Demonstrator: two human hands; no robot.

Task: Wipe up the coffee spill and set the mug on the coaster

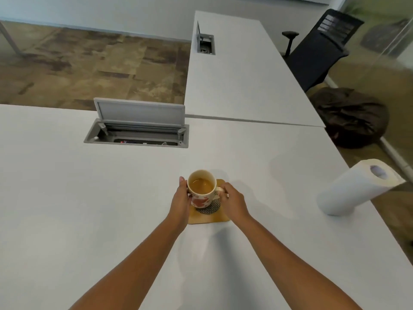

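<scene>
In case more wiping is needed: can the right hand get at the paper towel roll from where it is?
Probably yes. The roll stands on the same table, off to the right of the right hand, with bare tabletop between. That hand would first have to let go of the mug.

Both hands [181, 203] [233, 203] forward, fingers curled

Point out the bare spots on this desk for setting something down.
Bare table spreads left of the mug, below the cable hatch; another patch lies between coaster and paper towel roll. Crowded only at the coaster, where both hands meet.
</scene>
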